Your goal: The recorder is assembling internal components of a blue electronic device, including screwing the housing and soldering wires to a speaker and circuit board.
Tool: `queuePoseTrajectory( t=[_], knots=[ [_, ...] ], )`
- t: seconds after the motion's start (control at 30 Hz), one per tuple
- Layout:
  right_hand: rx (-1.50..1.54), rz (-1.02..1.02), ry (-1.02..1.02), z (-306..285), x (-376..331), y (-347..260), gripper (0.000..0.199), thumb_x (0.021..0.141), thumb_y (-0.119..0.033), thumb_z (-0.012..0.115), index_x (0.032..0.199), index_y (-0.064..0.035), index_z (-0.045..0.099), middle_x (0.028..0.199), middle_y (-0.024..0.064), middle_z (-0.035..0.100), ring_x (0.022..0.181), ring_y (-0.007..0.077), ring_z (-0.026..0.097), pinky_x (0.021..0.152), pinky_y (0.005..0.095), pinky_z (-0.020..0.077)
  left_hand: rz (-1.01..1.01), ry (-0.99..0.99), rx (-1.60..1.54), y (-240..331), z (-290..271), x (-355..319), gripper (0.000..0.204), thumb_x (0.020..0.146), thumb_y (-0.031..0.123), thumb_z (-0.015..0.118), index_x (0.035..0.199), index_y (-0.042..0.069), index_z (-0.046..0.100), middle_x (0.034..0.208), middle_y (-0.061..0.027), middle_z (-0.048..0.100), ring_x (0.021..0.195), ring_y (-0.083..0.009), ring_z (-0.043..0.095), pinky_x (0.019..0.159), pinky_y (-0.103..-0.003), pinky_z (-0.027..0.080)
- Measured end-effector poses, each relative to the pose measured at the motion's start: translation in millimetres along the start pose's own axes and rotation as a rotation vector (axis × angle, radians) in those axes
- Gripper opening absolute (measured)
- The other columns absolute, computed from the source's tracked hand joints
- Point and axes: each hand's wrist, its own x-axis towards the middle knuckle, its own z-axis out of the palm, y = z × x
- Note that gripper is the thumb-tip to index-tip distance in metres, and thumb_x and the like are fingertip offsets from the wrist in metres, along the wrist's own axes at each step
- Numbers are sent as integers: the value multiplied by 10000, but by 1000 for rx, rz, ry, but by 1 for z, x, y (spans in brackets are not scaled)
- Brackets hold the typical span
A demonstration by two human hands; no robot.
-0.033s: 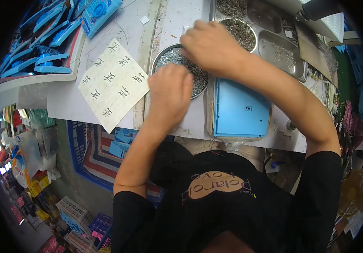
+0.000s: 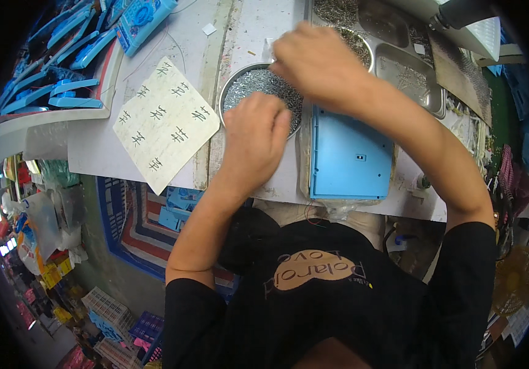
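Observation:
A round metal dish full of small silver screws sits on the white worktable. My left hand rests at the dish's near rim, back up and fingers curled down, so whatever is under them is hidden. My right hand hovers over the dish's far right rim with its fingers bunched together; what they pinch cannot be seen. A flat blue plastic panel lies just right of my left hand, below my right forearm.
A sheet of paper with handwritten marks lies left of the dish. Metal trays of small parts stand at the back right. Several blue plastic pieces are stacked at the far left, and a blue box lies at the top.

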Motion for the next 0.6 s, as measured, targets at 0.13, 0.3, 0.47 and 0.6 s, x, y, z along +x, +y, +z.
queuePoseTrajectory(
  t=[0.13,0.3,0.47,0.6],
  knots=[
    [252,202,164,-65,-61,39,197,911,-193,709,936,-9,642,868,110,673,838,271,611,736,391,487,49,-111,-178,21,4,23,198,915,139,651,838,-34,593,797,-165,597,719,-352,578,658,-421,448],
    [466,516,72,-75,-133,55,188,887,-189,745,898,-3,728,813,95,666,731,195,578,705,324,475,161,-215,85,30,6,39,179,899,129,653,833,-22,581,797,-166,594,765,-360,595,694,-442,455],
    [453,593,31,-59,-144,56,182,867,-221,767,889,-40,771,745,84,650,749,204,623,715,317,489,139,-292,136,36,4,45,185,911,140,640,835,-14,572,801,-172,585,789,-374,593,723,-466,464],
    [306,401,41,-52,-137,60,214,854,-249,771,824,-40,736,736,100,644,703,243,630,644,358,487,113,-310,128,38,3,46,186,910,147,646,843,-11,572,811,-177,587,794,-381,589,734,-466,468]
  ],
)
